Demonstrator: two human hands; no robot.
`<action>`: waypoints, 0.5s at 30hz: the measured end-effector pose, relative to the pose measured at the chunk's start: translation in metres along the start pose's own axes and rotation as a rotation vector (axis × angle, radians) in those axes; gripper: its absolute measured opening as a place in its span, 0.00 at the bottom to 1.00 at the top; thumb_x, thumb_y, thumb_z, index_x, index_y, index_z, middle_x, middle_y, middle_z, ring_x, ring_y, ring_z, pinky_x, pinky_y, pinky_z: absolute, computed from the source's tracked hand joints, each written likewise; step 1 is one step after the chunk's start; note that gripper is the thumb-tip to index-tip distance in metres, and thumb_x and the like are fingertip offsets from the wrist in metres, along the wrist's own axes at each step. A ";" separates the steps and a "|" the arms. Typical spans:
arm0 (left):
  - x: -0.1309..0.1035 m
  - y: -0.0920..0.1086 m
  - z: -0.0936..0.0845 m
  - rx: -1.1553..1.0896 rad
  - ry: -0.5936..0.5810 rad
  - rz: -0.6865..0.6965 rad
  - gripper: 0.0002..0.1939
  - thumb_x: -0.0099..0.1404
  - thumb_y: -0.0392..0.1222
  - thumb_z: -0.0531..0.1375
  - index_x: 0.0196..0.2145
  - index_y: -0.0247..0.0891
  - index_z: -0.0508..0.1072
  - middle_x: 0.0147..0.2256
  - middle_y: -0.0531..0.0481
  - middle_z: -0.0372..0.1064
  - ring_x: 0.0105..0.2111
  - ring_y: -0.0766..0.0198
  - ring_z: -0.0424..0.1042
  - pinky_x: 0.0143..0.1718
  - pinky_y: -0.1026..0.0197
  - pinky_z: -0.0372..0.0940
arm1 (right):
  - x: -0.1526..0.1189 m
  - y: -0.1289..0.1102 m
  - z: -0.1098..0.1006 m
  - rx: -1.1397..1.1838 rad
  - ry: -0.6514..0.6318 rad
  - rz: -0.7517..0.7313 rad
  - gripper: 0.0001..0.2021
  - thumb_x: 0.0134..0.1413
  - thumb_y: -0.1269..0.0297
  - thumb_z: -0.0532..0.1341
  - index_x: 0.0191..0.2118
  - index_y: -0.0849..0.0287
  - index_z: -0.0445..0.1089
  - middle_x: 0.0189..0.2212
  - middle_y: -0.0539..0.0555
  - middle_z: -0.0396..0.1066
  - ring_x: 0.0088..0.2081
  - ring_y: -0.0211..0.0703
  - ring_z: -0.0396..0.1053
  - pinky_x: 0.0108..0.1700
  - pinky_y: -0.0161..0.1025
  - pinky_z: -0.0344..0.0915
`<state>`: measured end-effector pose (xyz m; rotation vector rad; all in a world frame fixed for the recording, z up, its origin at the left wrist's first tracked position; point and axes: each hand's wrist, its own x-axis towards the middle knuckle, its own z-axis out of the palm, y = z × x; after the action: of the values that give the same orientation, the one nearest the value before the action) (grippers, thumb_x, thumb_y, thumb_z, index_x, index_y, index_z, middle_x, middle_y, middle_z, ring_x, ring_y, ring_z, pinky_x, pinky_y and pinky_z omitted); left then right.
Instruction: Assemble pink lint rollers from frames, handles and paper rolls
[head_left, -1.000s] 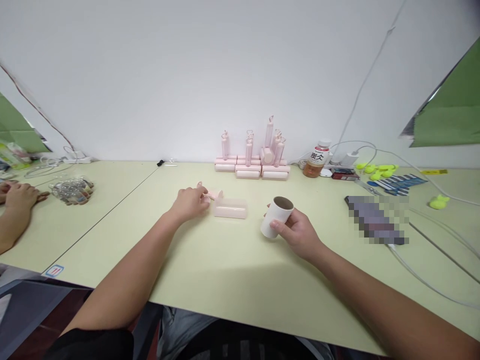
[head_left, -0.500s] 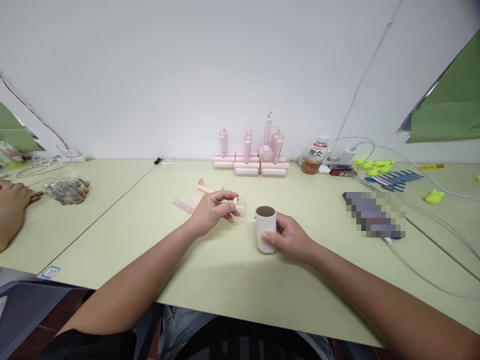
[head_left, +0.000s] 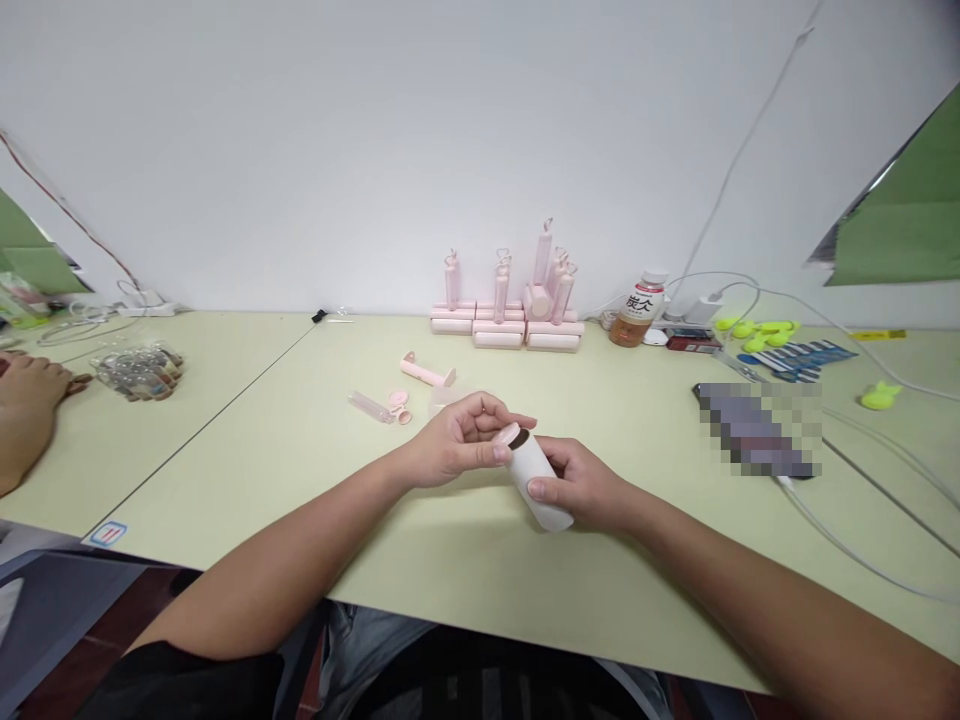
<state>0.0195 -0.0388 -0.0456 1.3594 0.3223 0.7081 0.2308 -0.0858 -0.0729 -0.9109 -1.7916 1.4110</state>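
My right hand (head_left: 585,485) is wrapped round a white paper roll (head_left: 540,492) with a brown hollow core, like a lint roller refill. The roll is tilted, its open end up and to the left. My left hand (head_left: 454,445) pinches a small pale pink round cap (head_left: 508,435) at the rim of that open end. Behind the left hand lie a pink roller holder (head_left: 427,372) and a translucent cover (head_left: 441,400), partly hidden by the fingers. To their left are a clear tube handle (head_left: 369,406), a pink disc (head_left: 397,398) and a pink ring piece (head_left: 403,414).
Several pink lint rollers (head_left: 499,335) with upright handles stand by the wall. Right of them are a drink bottle (head_left: 636,312), cables, yellow-green pieces (head_left: 879,396) and a phone (head_left: 754,430). At far left, another person's hand (head_left: 30,385) rests near a plastic-wrapped bundle (head_left: 139,370).
The roll has gone from upright to tilted, its open end leaning left. My left hand has moved right and nearer, bringing the pink cap to the roll's rim.
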 end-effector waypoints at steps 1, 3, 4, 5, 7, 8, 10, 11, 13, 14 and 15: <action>-0.001 0.000 -0.002 0.011 -0.026 -0.003 0.17 0.57 0.37 0.69 0.43 0.37 0.70 0.52 0.37 0.71 0.48 0.56 0.74 0.48 0.52 0.66 | 0.000 -0.001 0.000 0.001 -0.010 0.004 0.20 0.49 0.47 0.66 0.32 0.61 0.65 0.24 0.46 0.53 0.26 0.34 0.50 0.27 0.33 0.47; -0.002 -0.001 -0.005 0.036 -0.054 -0.015 0.20 0.57 0.37 0.69 0.47 0.39 0.70 0.53 0.38 0.71 0.49 0.56 0.73 0.49 0.53 0.66 | 0.000 -0.003 -0.001 -0.017 -0.033 0.007 0.20 0.50 0.47 0.66 0.32 0.61 0.65 0.24 0.46 0.53 0.25 0.34 0.50 0.27 0.33 0.47; -0.002 -0.002 -0.006 0.046 -0.061 -0.024 0.20 0.58 0.37 0.69 0.48 0.39 0.70 0.54 0.38 0.70 0.49 0.56 0.73 0.50 0.53 0.66 | 0.000 -0.004 -0.001 -0.029 -0.044 0.008 0.20 0.50 0.47 0.65 0.32 0.61 0.65 0.24 0.46 0.54 0.25 0.34 0.50 0.27 0.33 0.48; -0.002 -0.003 -0.007 0.050 -0.067 -0.035 0.21 0.58 0.37 0.69 0.48 0.39 0.71 0.54 0.38 0.70 0.50 0.55 0.72 0.50 0.53 0.66 | 0.000 -0.005 -0.002 -0.041 -0.055 0.010 0.20 0.50 0.47 0.65 0.32 0.61 0.65 0.24 0.46 0.54 0.25 0.34 0.51 0.27 0.33 0.48; -0.002 -0.005 -0.007 0.049 -0.087 -0.054 0.21 0.57 0.38 0.69 0.48 0.39 0.71 0.54 0.38 0.70 0.49 0.55 0.73 0.49 0.53 0.67 | 0.000 -0.006 -0.002 -0.063 -0.068 0.016 0.20 0.49 0.46 0.65 0.32 0.61 0.66 0.24 0.46 0.55 0.26 0.34 0.51 0.27 0.33 0.48; -0.001 -0.006 -0.007 0.042 -0.094 -0.059 0.21 0.57 0.38 0.69 0.48 0.39 0.71 0.54 0.38 0.70 0.49 0.55 0.73 0.49 0.53 0.67 | 0.000 -0.006 -0.002 -0.072 -0.073 0.018 0.20 0.50 0.46 0.65 0.32 0.61 0.66 0.24 0.46 0.55 0.26 0.34 0.51 0.27 0.34 0.48; -0.001 -0.008 -0.007 0.026 -0.106 -0.063 0.22 0.57 0.40 0.69 0.49 0.39 0.72 0.54 0.38 0.70 0.49 0.54 0.73 0.48 0.52 0.67 | 0.000 -0.006 -0.002 -0.082 -0.076 0.012 0.21 0.50 0.46 0.64 0.32 0.61 0.66 0.25 0.47 0.56 0.26 0.35 0.52 0.27 0.34 0.49; -0.001 -0.008 -0.007 0.026 -0.112 -0.061 0.22 0.57 0.41 0.69 0.49 0.40 0.71 0.54 0.38 0.70 0.49 0.53 0.73 0.49 0.51 0.67 | 0.000 -0.006 -0.002 -0.080 -0.074 0.011 0.21 0.49 0.45 0.65 0.33 0.62 0.67 0.25 0.47 0.56 0.26 0.35 0.52 0.27 0.34 0.49; -0.001 -0.009 -0.007 0.079 -0.121 -0.034 0.24 0.58 0.45 0.69 0.51 0.41 0.71 0.56 0.38 0.68 0.53 0.50 0.70 0.52 0.48 0.65 | -0.001 -0.006 -0.002 -0.059 -0.065 0.016 0.21 0.49 0.45 0.65 0.33 0.62 0.66 0.25 0.47 0.56 0.26 0.35 0.52 0.27 0.34 0.49; -0.002 -0.009 -0.008 0.136 -0.121 -0.008 0.28 0.57 0.47 0.69 0.54 0.43 0.69 0.58 0.39 0.65 0.56 0.48 0.67 0.55 0.46 0.63 | -0.001 -0.006 -0.002 -0.046 -0.056 0.019 0.22 0.49 0.45 0.65 0.32 0.61 0.66 0.25 0.47 0.55 0.26 0.34 0.52 0.27 0.34 0.49; -0.002 -0.008 -0.009 0.209 -0.113 0.022 0.33 0.56 0.49 0.70 0.57 0.45 0.67 0.61 0.40 0.61 0.60 0.47 0.63 0.58 0.44 0.59 | -0.001 -0.006 -0.002 -0.035 -0.044 0.023 0.22 0.49 0.44 0.65 0.32 0.61 0.65 0.24 0.46 0.55 0.25 0.34 0.52 0.26 0.33 0.49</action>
<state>0.0150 -0.0339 -0.0558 1.5974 0.2977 0.6256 0.2320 -0.0869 -0.0667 -0.9282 -1.8484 1.4286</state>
